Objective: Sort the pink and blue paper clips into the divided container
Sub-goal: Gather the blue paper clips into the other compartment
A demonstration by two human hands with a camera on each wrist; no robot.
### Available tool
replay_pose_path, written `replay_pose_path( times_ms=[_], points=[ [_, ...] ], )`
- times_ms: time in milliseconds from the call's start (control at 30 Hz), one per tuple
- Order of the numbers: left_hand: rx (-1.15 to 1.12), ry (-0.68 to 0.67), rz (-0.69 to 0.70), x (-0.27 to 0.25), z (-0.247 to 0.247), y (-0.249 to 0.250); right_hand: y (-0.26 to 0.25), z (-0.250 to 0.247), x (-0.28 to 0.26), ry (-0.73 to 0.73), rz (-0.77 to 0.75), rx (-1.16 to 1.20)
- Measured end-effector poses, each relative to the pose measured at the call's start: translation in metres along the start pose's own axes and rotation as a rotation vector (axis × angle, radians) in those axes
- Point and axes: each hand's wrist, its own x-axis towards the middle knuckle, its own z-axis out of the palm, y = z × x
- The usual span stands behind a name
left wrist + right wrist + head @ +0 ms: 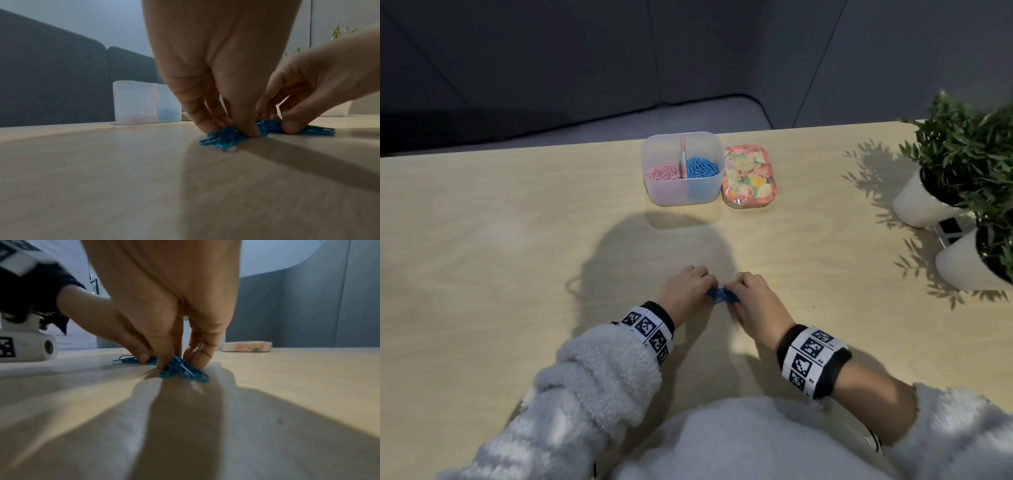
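Note:
A small pile of blue paper clips (720,295) lies on the wooden table just in front of me. My left hand (709,287) and right hand (733,292) meet over it, and both pinch clips with curled fingers. The left wrist view has my left hand (236,128) down on the blue clips (223,138), thumb and fingers closed around them. The right wrist view shows my right hand (179,363) pinching the clips (185,370) likewise. The translucent divided container (681,197) stands farther back, with pink clips (664,171) in its left compartment and blue clips (702,167) in its right.
A floral-patterned lid (750,176) lies just right of the container. Two white pots with green plants (928,202) stand at the table's right edge. The far table edge runs close behind the container.

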Motion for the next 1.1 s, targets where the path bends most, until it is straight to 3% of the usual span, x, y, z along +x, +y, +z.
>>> replay_pose_path(
  times_ms=[333,467,567,700,867,1100],
  points=[
    [-0.055,-0.024,-0.12,0.004,-0.009,0.0,0.002,-0.008,0.017,-0.012,-0.015,-0.182],
    [-0.036,-0.018,-0.117,0.002,-0.009,-0.001,0.004,-0.031,0.033,0.007,0.031,-0.085],
    [-0.087,0.001,-0.148,0.002,-0.008,-0.003,-0.001,-0.062,0.051,0.051,0.124,0.125],
    [-0.224,0.027,-0.222,0.001,-0.005,-0.006,-0.016,-0.11,0.098,0.142,0.126,0.326],
    [-0.29,0.032,-0.268,0.006,-0.007,-0.008,-0.049,-0.157,0.161,0.337,0.103,0.386],
    [-0.386,0.08,-0.277,0.014,-0.023,-0.008,-0.054,-0.152,0.195,0.276,0.21,0.299]
  ],
)
